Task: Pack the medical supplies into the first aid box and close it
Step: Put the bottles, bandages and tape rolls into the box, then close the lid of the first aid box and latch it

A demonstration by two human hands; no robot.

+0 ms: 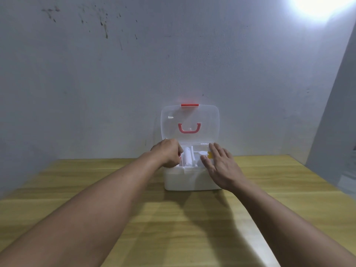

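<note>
A white first aid box [185, 180] stands on the wooden table, its clear lid [189, 124] raised upright with a red handle [189, 128] and a red latch [189, 105]. Inside lie a white tube-like item [187, 158], a white round cap [202, 153] and something yellow [210, 155]. My left hand [167, 155] is curled over the box's left compartment; whether it holds anything is hidden. My right hand [221, 164] hovers flat over the box's right side, fingers spread, holding nothing.
The wooden table [134, 218] runs to a grey wall [115, 74] just behind the box. A bright light [317, 4] glares at the top right. A grey panel [337, 132] slants along the right side.
</note>
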